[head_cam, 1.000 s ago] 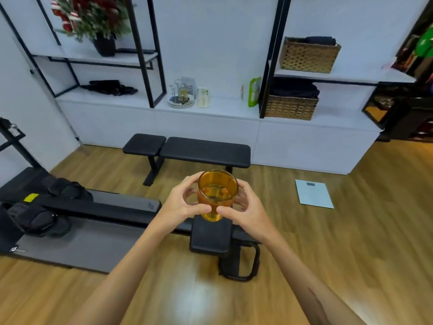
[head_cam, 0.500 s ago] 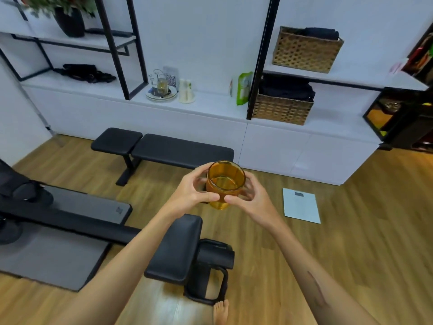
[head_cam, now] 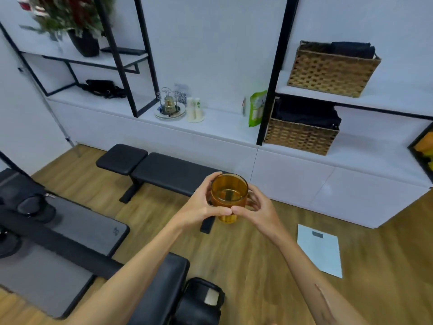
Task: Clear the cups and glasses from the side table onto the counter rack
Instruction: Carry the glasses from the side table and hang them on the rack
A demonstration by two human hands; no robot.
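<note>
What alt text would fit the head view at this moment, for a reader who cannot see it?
Both hands, left hand and right hand, hold an upright amber glass in the air above a wooden floor. Ahead, beyond a black bench, a white counter carries a wire cup rack on a plate.

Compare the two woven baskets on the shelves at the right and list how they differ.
The upper basket sits on the higher shelf; the lower basket sits on the counter level below it. The upper basket stands in the open, while the lower basket is tucked under the shelf, beside the black post. The upper basket's dark cloth lies mostly to its right; the lower basket's fills its top. Both are tan, woven, rectangular, and hold dark folded cloth.
</note>
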